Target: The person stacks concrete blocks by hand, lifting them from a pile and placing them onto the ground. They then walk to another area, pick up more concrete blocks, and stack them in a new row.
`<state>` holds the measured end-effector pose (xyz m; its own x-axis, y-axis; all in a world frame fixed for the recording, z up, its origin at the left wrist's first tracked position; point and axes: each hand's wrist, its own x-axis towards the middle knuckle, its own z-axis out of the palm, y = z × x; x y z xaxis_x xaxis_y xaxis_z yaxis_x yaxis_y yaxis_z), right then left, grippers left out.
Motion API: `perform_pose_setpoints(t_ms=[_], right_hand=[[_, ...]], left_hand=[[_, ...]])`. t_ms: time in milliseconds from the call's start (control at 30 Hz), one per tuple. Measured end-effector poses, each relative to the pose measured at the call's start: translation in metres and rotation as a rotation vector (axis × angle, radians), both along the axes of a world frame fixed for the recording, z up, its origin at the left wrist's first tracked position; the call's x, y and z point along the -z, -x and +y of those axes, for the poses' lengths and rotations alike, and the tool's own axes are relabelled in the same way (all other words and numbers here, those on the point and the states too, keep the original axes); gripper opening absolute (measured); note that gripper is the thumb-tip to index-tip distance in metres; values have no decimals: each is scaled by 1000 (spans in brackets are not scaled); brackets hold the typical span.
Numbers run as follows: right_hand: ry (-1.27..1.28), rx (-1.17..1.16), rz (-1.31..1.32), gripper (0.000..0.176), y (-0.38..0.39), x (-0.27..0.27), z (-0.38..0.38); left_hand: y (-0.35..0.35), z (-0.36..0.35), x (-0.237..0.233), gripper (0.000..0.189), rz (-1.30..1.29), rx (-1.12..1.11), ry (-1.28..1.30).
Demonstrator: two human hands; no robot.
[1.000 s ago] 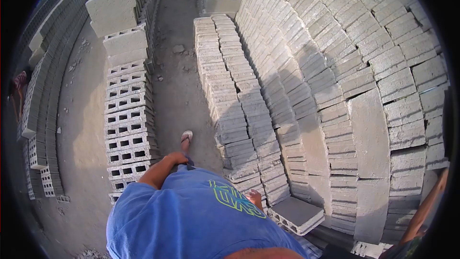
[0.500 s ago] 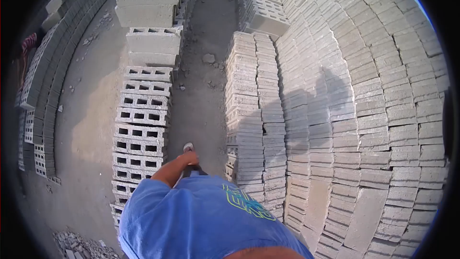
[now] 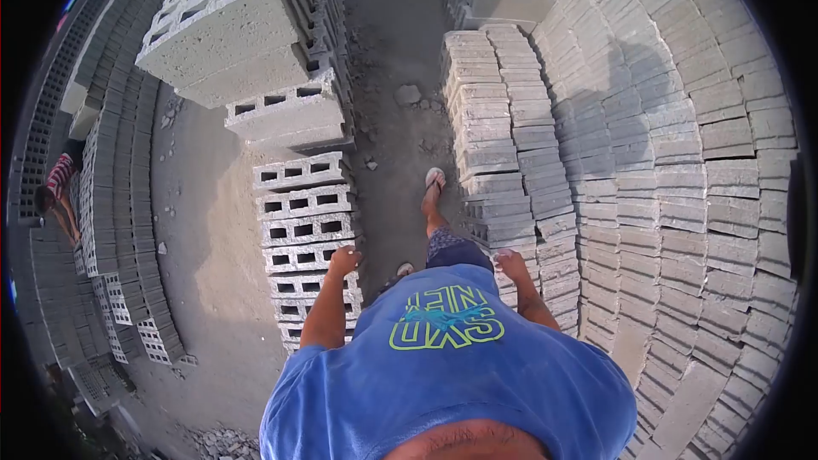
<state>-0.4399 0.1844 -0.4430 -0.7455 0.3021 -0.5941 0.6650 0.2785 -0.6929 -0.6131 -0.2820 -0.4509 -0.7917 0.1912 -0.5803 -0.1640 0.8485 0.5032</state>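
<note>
Hollow blocks (image 3: 285, 204) are lying crosswise beside the left hand (image 3: 344, 261), the nearer one. Both hands' finger closure is indeterminable.

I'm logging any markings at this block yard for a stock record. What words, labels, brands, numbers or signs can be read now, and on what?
Blue shirt: yellow-green outlined letters in two rows, warped and crossed by blue script; I cannot quote either with certainty.
Hollow blocks: no readable text.
Stacked slabs: no readable text.
No label, number or sign can be made out elsewhere.
</note>
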Motion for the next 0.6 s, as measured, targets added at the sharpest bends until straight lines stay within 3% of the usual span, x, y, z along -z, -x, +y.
perform_pose_setpoints(t_ms=[33, 67, 100, 133, 167, 200, 233, 267, 300, 333, 367, 433, 500, 533, 600], right_hand=[[13, 43, -59, 27, 9, 16, 4], [25, 82, -114, 26, 16, 43, 16], [38, 108, -114, 26, 27, 62, 28], [-283, -359, 54, 24, 35, 80, 42], [-610, -827, 224, 22, 50, 88, 53], [-611, -803, 224, 22, 76, 80, 61], [-263, -372, -53, 21, 102, 61, 62], [91, 62, -319, 20, 121, 45, 63], [140, 191, -264, 20, 150, 39, 72], [135, 201, -246, 20, 186, 34, 84], [84, 200, -120, 20, 220, 27, 98], [10, 130, 17, 22, 276, 19, 128], [-28, 62, 51, 23, 334, 16, 161], [58, 183, 154, 25, 362, 23, 175], [141, 300, 258, 27, 408, 20, 195]], left_hand=[[-3, -13, 32, 37, 83, 65, 6], [3, -5, 14, 34, -72, 57, 106], [3, -19, 50, 30, -66, 188, 181], [17, -13, 39, 26, -97, 484, 256], [29, -18, 44, 26, -32, 794, 157], [45, 11, -5, 26, -202, 444, 196], [64, 14, -3, 30, -286, 453, 170], [68, 0, 69, 32, -213, 753, 282], [94, 12, 62, 32, -161, 437, 208], [126, 31, 47, 31, -98, 116, 122], [172, 61, 28, 27, -126, 189, 196], [252, 100, 18, 23, 79, 369, 140], [324, 152, -9, 22, 271, 219, 78], [367, 171, -1, 24, 411, 292, 70], [421, 227, -48, 32, 480, 63, -97]])
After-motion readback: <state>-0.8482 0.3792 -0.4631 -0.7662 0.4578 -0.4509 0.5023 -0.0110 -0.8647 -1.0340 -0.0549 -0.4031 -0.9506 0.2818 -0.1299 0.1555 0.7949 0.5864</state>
